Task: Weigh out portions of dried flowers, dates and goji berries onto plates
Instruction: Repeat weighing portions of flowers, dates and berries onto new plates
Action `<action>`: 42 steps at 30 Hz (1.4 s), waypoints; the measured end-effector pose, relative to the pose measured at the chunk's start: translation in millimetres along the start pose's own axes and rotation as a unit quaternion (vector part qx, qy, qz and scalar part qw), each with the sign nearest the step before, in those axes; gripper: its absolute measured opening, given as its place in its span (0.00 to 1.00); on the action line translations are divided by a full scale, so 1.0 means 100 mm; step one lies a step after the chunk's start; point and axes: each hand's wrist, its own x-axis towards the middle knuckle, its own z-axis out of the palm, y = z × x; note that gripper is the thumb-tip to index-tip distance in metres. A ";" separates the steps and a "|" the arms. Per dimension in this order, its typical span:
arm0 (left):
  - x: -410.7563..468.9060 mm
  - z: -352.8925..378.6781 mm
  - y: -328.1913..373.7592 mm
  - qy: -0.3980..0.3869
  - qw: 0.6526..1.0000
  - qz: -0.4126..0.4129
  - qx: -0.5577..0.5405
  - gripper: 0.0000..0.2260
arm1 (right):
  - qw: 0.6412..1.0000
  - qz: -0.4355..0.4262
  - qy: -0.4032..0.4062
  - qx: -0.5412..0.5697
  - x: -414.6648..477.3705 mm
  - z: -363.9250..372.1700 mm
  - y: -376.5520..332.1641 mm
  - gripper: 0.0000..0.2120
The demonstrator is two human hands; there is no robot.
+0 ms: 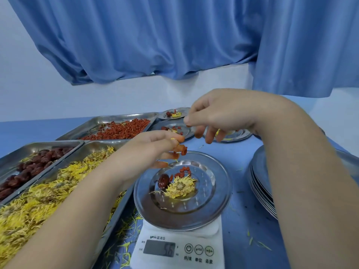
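Observation:
A steel plate stands on a white digital scale. On it lie a yellow dried flower, one dark date and a few goji berries. My left hand hovers over the plate's far left rim with several goji berries held in its curled fingers. My right hand is raised just behind it and pinches a single goji berry between thumb and fingertip.
Three steel trays sit on the left: goji berries, dates, yellow flowers. Three filled plates stand at the back. A stack of empty plates is on the right. Loose petals litter the blue tabletop.

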 end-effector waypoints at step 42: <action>0.04 -0.17 0.05 0.074 0.996 0.051 0.009 0.11 | 0.987 0.102 -0.073 -0.103 0.08 0.18 -0.02 0.11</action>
